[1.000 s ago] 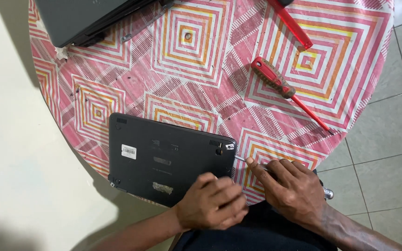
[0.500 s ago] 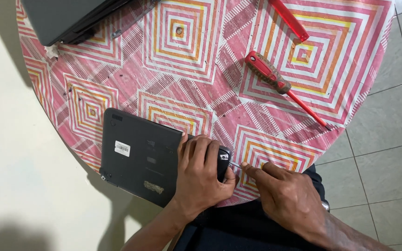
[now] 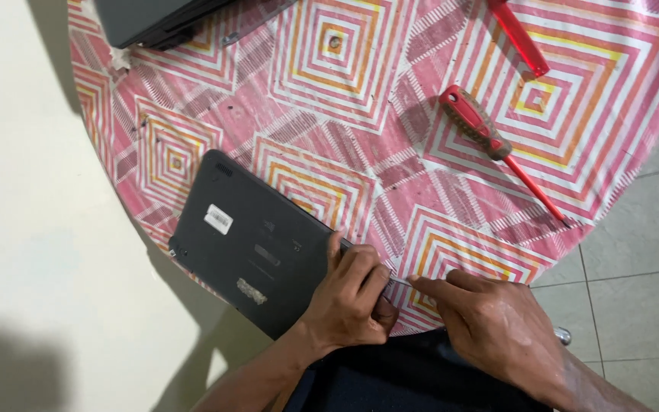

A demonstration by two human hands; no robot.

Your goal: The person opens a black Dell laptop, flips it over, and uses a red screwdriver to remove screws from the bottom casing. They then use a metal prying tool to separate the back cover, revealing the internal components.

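Observation:
A dark grey laptop (image 3: 249,240) lies bottom side up at the near edge of a round table (image 3: 360,130) covered in a pink patterned cloth. My left hand (image 3: 352,297) rests on the laptop's near right corner, fingers curled over its edge. Just to the right, my right hand (image 3: 493,324) pinches a thin metal tool (image 3: 400,281) whose tip points at that same corner. The corner itself is hidden under my left hand.
A red-handled screwdriver (image 3: 497,145) lies on the cloth to the right. A second red tool (image 3: 519,37) sits at the top right. Another dark device (image 3: 165,19) rests at the far left edge. Tiled floor (image 3: 642,252) lies right, pale floor left.
The laptop has turned and shifted left on the table. My left hand moved from the laptop's near edge onto its right corner. My right hand stayed beside that corner with the thin tool.

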